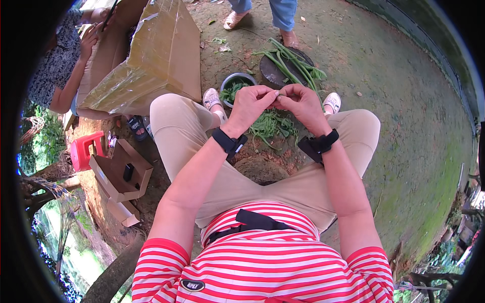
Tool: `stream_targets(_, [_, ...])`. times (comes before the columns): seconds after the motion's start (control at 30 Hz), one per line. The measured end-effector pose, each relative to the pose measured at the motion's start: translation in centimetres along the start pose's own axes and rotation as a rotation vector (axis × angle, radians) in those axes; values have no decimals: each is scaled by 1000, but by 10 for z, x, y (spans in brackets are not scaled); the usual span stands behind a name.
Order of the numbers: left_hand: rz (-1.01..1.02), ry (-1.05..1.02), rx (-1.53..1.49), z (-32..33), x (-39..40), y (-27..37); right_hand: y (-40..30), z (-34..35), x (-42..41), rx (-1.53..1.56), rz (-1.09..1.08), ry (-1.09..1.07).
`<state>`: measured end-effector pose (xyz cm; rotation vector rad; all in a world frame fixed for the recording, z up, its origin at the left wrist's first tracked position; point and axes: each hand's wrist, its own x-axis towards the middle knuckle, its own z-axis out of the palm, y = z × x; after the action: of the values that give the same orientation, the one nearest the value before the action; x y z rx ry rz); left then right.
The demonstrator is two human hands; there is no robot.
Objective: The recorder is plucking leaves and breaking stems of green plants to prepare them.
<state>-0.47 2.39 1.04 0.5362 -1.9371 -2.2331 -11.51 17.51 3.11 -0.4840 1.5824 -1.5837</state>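
Note:
My left hand (pixel 248 106) and my right hand (pixel 303 104) meet above the ground between my knees. Their thumbs and forefingers pinch a small green plant piece, mostly covered by the fingers. Below them a heap of shredded leafy greens (pixel 274 125) lies on the earth. Just beyond my left hand stands a metal bowl (pixel 239 75) with leafy greens (pixel 231 92) inside. Long green stems with leaves (pixel 290 62) lie across a dark round slab (pixel 269 72) past my right hand, some hanging over its edge.
A large taped cardboard box (pixel 178 49) stands at the far left, with another person's hands (pixel 89 39) beside it, holding a dark thin object. Someone's legs (pixel 283 15) are ahead. A red plastic stool (pixel 85 151) and a small open carton (pixel 121 172) sit at left.

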Motion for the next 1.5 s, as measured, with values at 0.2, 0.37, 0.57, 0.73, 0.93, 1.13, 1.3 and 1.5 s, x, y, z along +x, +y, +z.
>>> stream_targets(0.2, [80,15,238,5,-6,14,0,-1,-1,-18,49,2])
stream_targets(0.37, [-12,-11,9,2,-2,5,1,0,0,55,11,37])
stream_targets(0.57, [-28,-71,-156,0,2,2,-2,0,-2,83,1,24])
stream_targets(0.73, [-84,-56,-212,-1,2,3,-8,1,-4,117,31,6])
stream_targets(0.93, [-106,-55,-246,-1,1,6,-13,1,-7,140,58,7])
stream_targets(1.13, [-154,-49,-299,-2,0,7,-12,0,-6,164,66,7])
stream_targets(1.3, [-186,-59,-349,-3,-1,9,-13,-2,-5,166,77,1])
stream_targets(1.5, [-197,-69,-366,-4,0,11,-11,-2,-4,185,74,-4])
